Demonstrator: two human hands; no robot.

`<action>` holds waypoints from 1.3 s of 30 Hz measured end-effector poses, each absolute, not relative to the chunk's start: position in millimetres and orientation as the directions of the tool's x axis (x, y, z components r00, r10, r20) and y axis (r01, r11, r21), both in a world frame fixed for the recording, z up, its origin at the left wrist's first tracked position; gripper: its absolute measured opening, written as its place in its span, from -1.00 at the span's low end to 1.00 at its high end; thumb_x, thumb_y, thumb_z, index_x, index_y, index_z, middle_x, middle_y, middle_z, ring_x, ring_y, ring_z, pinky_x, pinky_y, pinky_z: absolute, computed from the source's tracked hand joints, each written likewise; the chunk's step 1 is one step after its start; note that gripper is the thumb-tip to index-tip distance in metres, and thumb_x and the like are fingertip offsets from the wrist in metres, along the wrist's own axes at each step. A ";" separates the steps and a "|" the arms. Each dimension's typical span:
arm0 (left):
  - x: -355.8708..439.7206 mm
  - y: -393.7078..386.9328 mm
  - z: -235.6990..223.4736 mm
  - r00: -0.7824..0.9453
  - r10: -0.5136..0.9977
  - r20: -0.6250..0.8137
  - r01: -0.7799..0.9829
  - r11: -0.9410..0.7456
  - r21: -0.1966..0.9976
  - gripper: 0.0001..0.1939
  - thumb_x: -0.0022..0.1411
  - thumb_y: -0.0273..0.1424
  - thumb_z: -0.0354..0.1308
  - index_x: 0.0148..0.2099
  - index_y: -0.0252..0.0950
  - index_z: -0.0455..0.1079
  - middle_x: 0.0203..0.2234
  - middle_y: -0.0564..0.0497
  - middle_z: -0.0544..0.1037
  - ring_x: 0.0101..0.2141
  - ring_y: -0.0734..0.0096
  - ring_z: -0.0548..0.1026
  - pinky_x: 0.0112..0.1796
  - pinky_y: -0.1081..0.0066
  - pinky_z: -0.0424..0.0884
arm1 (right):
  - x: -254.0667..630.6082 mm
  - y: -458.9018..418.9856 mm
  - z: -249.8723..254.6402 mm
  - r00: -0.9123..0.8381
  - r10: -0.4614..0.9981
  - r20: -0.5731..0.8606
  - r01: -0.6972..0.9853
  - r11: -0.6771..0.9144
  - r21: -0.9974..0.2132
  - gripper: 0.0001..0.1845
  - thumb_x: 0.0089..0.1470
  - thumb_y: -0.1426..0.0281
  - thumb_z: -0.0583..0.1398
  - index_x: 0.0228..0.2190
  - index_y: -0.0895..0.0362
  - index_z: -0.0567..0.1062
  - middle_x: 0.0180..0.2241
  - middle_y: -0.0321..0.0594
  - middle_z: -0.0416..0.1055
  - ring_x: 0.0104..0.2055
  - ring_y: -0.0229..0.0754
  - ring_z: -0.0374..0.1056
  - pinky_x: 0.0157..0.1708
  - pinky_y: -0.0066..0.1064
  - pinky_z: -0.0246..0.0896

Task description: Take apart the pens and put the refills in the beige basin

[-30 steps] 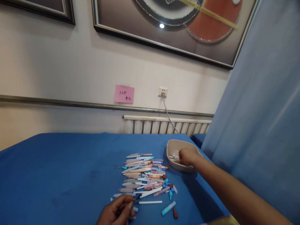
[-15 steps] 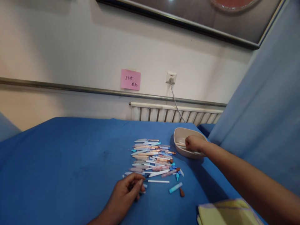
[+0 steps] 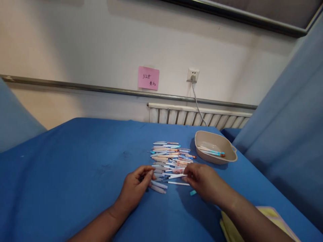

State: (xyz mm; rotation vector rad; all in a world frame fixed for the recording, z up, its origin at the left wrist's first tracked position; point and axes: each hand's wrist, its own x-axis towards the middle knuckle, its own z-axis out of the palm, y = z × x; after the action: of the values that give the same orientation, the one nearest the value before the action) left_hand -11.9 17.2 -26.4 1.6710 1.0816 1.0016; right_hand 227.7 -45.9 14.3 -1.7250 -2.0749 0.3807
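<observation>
Curls left hand (image 3: pixel 137 186) at eight o'clock and right hand (image 3: pixel 202 179) at four o'clock of rowed pen parts (image 3: pixel 161 156) on worktop (image 3: pixel 88 161), apparently to reach both ends, either grasp impossible to tell, with plastic basin (image 3: pixel 210 159) at two o'clock.

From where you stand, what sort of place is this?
Probably an improvised work area in an ordinary indoor room: there's a cloth-covered table with pen parts laid out, a blue curtain alongside, and a wall radiator behind.
</observation>
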 end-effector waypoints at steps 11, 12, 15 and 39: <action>-25.9 13.9 -7.9 0.604 0.748 0.276 0.469 -0.613 0.636 -0.83 0.28 -0.39 0.00 -0.23 -0.25 0.42 -0.38 0.05 0.53 -0.35 0.42 0.46 -0.28 0.47 0.33 | 223.4 -54.6 -23.3 -0.242 0.969 0.051 0.888 0.243 -0.390 -0.83 0.11 0.46 0.11 -0.26 0.09 0.47 -0.25 -0.20 0.48 -0.15 -0.13 0.34 -0.18 -0.39 0.06; -25.7 12.9 -5.8 0.647 0.718 0.258 0.474 -0.643 0.601 -0.83 0.29 -0.41 0.00 -0.22 -0.25 0.42 -0.37 0.05 0.52 -0.33 0.41 0.46 -0.26 0.46 0.32 | 224.1 -54.1 -22.5 -0.245 0.968 0.047 0.891 0.244 -0.383 -0.84 0.12 0.46 0.11 -0.26 0.09 0.47 -0.25 -0.20 0.48 -0.16 -0.13 0.34 -0.19 -0.39 0.06; -25.3 10.8 -2.8 0.743 0.641 0.192 0.488 -0.715 0.501 -0.85 0.28 -0.43 0.00 -0.21 -0.25 0.40 -0.34 0.02 0.50 -0.27 0.35 0.42 -0.22 0.42 0.30 | 224.0 -53.1 -20.6 -0.253 0.966 0.044 0.901 0.252 -0.353 -0.85 0.13 0.46 0.10 -0.27 0.09 0.46 -0.24 -0.19 0.47 -0.15 -0.12 0.33 -0.19 -0.38 0.06; -14.7 4.1 -18.0 0.617 0.770 0.163 0.499 -0.543 0.675 -0.84 0.32 -0.29 -0.01 -0.17 -0.23 0.34 -0.26 0.04 0.48 -0.22 0.33 0.42 -0.17 0.37 0.29 | 216.3 -49.8 -27.2 -0.271 0.962 -0.010 0.953 0.267 -0.142 -0.76 0.10 0.58 0.03 -0.26 0.19 0.46 -0.25 -0.03 0.45 -0.16 0.00 0.32 -0.15 -0.26 0.11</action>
State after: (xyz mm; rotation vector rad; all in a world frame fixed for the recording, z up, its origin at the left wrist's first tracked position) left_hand -14.7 4.1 -18.0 2.2547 0.9941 0.6041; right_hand 216.3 -49.8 -27.2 -1.8464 -2.4374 0.1836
